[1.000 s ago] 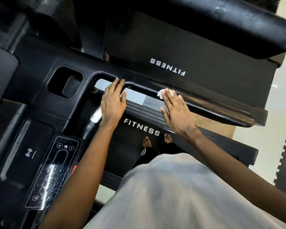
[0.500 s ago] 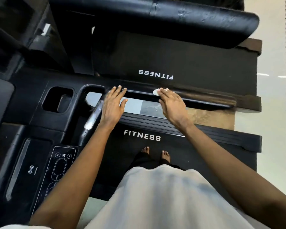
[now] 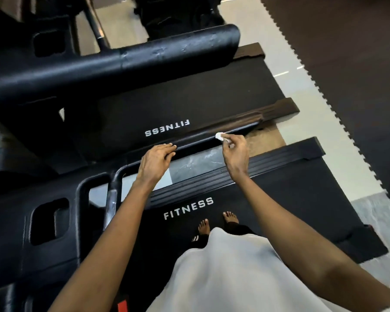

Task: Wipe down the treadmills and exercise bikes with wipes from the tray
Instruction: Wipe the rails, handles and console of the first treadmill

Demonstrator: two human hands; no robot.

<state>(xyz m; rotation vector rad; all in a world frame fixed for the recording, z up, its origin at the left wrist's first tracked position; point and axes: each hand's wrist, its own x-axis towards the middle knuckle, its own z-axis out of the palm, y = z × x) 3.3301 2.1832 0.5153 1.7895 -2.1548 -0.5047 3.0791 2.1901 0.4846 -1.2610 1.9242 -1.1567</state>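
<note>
Your right hand (image 3: 235, 152) pinched the wadded wipe (image 3: 220, 136) against the handrail (image 3: 196, 141) to scrub it, while your left hand (image 3: 155, 163) lay flat on that handrail, fingers together, probably for bracing.

— Over on the right?
— Dark foam mat (image 3: 347, 64), toothed edge running on a slant from the top down to the lower right. Just beside it, a strip of pale cream floor (image 3: 318, 127) with two short white marks (image 3: 282, 74).
— And lower down?
— Grey marbled tile (image 3: 374, 210) next to the cream, touching the mat's teeth. Second grey patch (image 3: 196, 163) near the middle, partly hidden.
— Anything brown?
— Flat brown board (image 3: 270, 138) lying on the floor, right of centre.
— Near the bottom?
— Loose pale grey shirt (image 3: 234, 278), dark trousers with white stripes (image 3: 195, 238), two bare feet (image 3: 204, 226) side by side.
</note>
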